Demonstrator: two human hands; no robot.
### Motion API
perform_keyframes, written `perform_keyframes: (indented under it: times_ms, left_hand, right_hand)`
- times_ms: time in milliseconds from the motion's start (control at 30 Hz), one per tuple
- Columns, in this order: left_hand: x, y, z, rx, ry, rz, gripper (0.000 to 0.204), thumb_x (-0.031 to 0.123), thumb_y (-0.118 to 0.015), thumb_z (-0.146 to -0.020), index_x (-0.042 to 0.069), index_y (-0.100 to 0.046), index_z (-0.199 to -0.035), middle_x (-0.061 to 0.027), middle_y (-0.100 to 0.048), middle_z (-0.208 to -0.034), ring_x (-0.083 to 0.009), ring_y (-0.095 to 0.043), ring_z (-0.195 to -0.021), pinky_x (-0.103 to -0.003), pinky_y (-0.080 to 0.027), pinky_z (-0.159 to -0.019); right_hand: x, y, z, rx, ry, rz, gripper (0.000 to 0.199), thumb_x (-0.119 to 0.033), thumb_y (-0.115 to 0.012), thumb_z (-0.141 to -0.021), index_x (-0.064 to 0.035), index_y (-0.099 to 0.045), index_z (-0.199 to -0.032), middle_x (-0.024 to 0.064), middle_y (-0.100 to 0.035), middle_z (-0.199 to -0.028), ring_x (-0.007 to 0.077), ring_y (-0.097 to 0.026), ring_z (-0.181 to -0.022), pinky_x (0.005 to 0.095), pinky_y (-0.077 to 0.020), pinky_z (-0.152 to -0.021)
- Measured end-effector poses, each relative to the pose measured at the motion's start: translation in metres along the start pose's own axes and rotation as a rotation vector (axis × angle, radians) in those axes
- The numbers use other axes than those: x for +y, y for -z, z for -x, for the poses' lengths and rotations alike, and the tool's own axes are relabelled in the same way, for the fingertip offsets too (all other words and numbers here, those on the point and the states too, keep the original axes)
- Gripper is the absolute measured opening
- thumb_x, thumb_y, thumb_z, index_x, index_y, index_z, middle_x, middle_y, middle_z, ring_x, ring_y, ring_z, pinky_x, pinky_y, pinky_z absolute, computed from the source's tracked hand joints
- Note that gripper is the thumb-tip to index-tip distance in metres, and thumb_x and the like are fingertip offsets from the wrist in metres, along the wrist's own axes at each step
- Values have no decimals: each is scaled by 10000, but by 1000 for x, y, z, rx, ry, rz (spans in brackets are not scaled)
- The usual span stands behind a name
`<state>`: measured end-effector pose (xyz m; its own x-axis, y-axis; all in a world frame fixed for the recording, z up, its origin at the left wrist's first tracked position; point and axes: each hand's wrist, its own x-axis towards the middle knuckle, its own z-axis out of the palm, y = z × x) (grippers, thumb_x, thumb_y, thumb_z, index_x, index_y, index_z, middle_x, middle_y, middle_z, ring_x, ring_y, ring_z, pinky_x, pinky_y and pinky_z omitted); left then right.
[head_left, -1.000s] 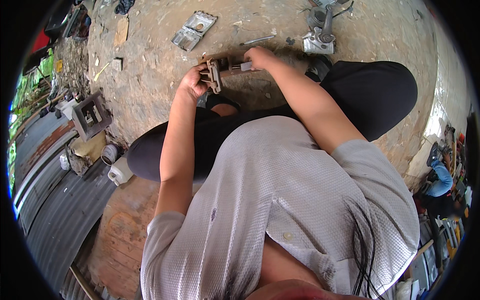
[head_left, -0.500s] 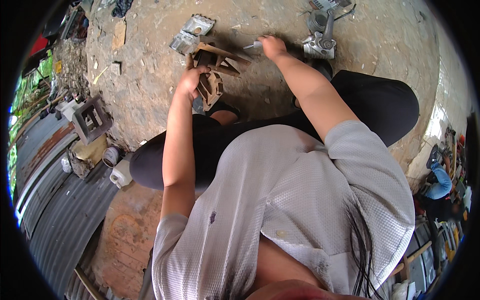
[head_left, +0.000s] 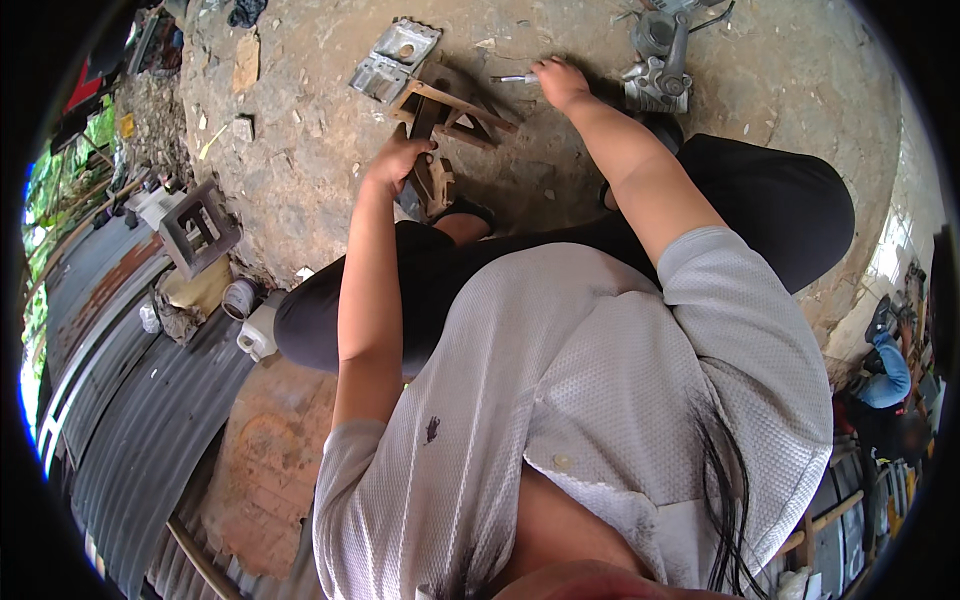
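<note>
The left hand (head_left: 398,160) was closed around the near end of a rusty brown metal bracket (head_left: 440,125), an angular frame of flat bars that stood tilted on the rough concrete floor (head_left: 300,150) just in front of the person's sandalled foot (head_left: 462,212). The fingers were curled round the metal and the knuckles faced the camera. Farther out, the right hand (head_left: 560,82) rested on the floor with its fingers pinched shut on a slim silver tool (head_left: 512,78), which lay almost flat and pointed left toward the top bar of the bracket; what kind of tool it was could not be told. Just beyond the bracket lay two shallow grey cast-metal covers (head_left: 395,58), side by side and open side up; what was in them could not be made out. To the right of the right hand stood a grey cast-metal engine part (head_left: 660,60) with rounded housings. Off to the left, well apart, a hollow concrete block (head_left: 200,225) sat at the floor's edge beside corrugated metal sheets (head_left: 140,420).
</note>
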<state>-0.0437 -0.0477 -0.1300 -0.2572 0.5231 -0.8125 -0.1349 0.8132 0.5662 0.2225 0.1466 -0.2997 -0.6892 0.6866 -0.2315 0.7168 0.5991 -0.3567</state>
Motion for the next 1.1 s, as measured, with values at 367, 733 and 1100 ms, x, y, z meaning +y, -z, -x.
perform_keyframes:
  times_ms: [367,733,1100]
  left_hand:
    - [-36,44,-29,160,2,-375,387,330,-807,-846,-19,-698,-971,-26,-631,-783,-128,-537,-616,-325,-435,-555]
    - [26,5,-9,295,-289,-988,463,400,-755,-835,61,-714,-1147,-246,-729,-1032,-415,-699,-991,-472,-545,-854]
    - [49,-45,-24,297,-465,-1200,437,406,-666,-935,196,-610,-1314,-182,-736,-1056,-398,-695,-998,-516,-557,-849]
  right_hand:
    - [-9,11,-17,-240,-122,26,330,-27,-558,-912,-41,-632,-1234,161,-688,-1220,334,-632,-1200,460,-550,-965]
    - [2,33,-13,-320,-461,-340,383,-124,-658,-785,-28,-706,-1152,196,-702,-1214,359,-682,-1127,456,-556,-904]
    - [34,145,-14,-319,-243,-7,379,-101,-660,-811,-38,-647,-1184,211,-736,-993,359,-728,-918,488,-569,-749]
